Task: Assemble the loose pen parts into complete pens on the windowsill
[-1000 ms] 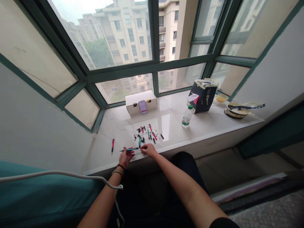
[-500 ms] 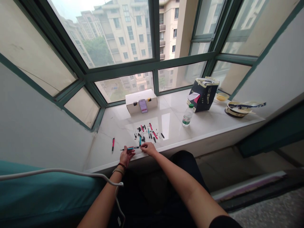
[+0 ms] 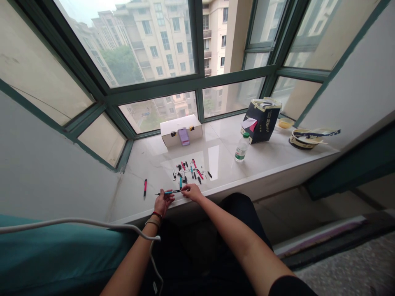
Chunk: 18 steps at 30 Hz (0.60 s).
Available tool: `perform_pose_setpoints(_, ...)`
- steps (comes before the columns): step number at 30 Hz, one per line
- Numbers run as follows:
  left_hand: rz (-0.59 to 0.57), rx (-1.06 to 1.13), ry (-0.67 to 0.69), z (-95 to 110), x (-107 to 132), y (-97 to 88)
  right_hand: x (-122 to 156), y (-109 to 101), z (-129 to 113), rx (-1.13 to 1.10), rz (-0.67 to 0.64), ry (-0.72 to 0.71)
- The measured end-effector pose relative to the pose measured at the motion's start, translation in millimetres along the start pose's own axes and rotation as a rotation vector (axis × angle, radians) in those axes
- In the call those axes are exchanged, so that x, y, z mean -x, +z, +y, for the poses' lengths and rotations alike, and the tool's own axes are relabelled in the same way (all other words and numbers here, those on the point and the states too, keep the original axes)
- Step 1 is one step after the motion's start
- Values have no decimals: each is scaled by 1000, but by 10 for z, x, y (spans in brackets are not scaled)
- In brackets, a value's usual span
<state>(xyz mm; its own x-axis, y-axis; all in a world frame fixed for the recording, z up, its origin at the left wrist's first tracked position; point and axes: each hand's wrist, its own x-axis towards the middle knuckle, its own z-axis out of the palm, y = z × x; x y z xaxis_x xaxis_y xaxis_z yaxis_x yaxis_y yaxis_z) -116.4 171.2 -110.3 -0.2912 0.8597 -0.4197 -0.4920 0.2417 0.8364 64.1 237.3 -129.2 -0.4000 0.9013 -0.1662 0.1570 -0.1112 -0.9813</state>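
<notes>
My left hand (image 3: 163, 202) is closed around a blue-and-black pen (image 3: 169, 192), which lies level across its fingertips near the front edge of the sill. At the pen's right end, the fingers of my right hand (image 3: 191, 192) are pinched together; whatever small part they hold is too tiny to make out. Just beyond the hands lies a blue pen barrel (image 3: 180, 182). Red, blue and black pen parts are scattered behind it, among them a red barrel (image 3: 200, 174) and a black piece (image 3: 210, 174). A red-and-black pen (image 3: 145, 187) lies apart to the left.
A white box (image 3: 181, 130) stands against the window. To the right are a green-capped bottle (image 3: 241, 148), a dark paper bag (image 3: 261, 121), a small yellow bowl (image 3: 285, 123) and a takeaway bowl (image 3: 304, 139). A white cable (image 3: 92, 222) crosses at lower left.
The whole view has shifted slightly. Both hands keep nearly the same pose at the pen, and the scattered parts lie as before.
</notes>
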Motion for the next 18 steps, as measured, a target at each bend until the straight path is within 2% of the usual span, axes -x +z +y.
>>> perform_pose_setpoints(9, -22, -1, -7, 6, -4, -10, 15, -11, -4, 17, 8, -14)
perform_pose_setpoints(18, -73, -55, -14, 6, -14, -23, -39, 11, 98, -8, 16, -44)
